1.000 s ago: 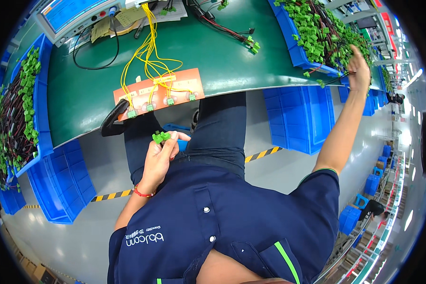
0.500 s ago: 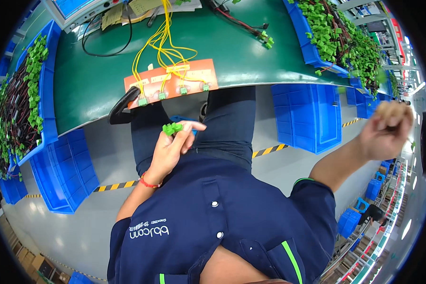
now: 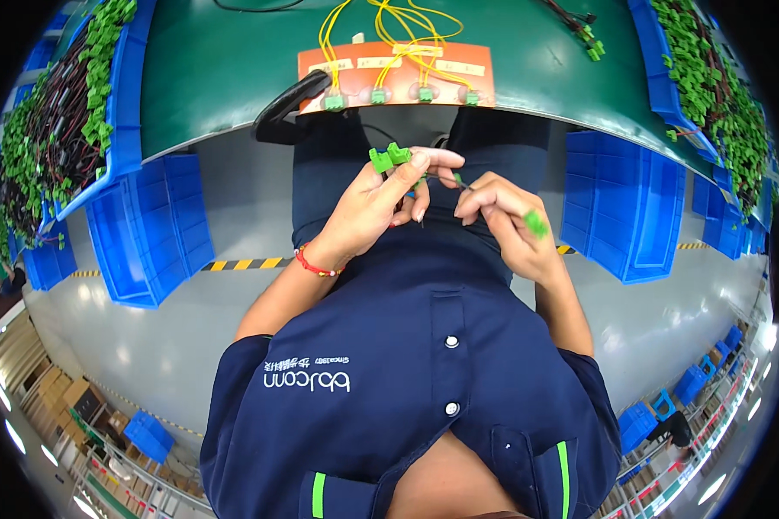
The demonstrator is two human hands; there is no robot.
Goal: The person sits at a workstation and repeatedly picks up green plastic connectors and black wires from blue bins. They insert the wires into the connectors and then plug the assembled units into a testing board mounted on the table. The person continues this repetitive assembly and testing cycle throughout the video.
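Note:
My left hand is closed on green connectors, which stick out above its thumb and fingers. Close by on the right, my right hand pinches a dark thin cable that spans the gap between both hands. A blurred green connector shows at the right hand's outer side. Both hands are above my lap, just off the table's front edge. Beyond them, an orange board lies at that edge, with yellow wires running to green connectors along its near side.
Blue bins of green-ended cables stand left and right on the green table. A black strap-like piece overhangs the edge by the board. Empty blue crates sit below. Loose cables lie at the far right.
My right hand has come in from the far right to beside my left hand, now with a cable. The view has shifted, and my left hand still holds the green connectors.

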